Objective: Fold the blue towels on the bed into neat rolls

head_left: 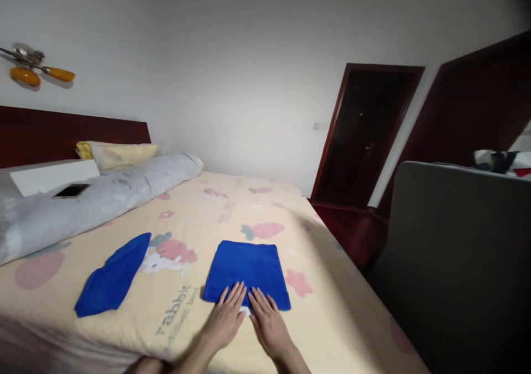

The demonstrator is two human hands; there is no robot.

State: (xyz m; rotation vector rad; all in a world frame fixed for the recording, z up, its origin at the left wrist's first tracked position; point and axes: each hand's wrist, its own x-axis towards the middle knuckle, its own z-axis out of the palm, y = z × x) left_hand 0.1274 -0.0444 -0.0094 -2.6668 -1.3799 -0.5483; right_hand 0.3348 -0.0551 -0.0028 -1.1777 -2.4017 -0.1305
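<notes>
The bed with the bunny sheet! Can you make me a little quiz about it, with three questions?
1. True or false: the left hand and the right hand both touch the squarish blue cloth.
2. How many blue cloths lie on the sheet? A) one B) two C) three
3. What lies on top of the long grey roll?

Key: 1. true; 2. B; 3. a phone

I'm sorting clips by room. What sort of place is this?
Most likely a bedroom: a headboard, a yellow pillow and a rabbit-print sheet show it.
</notes>
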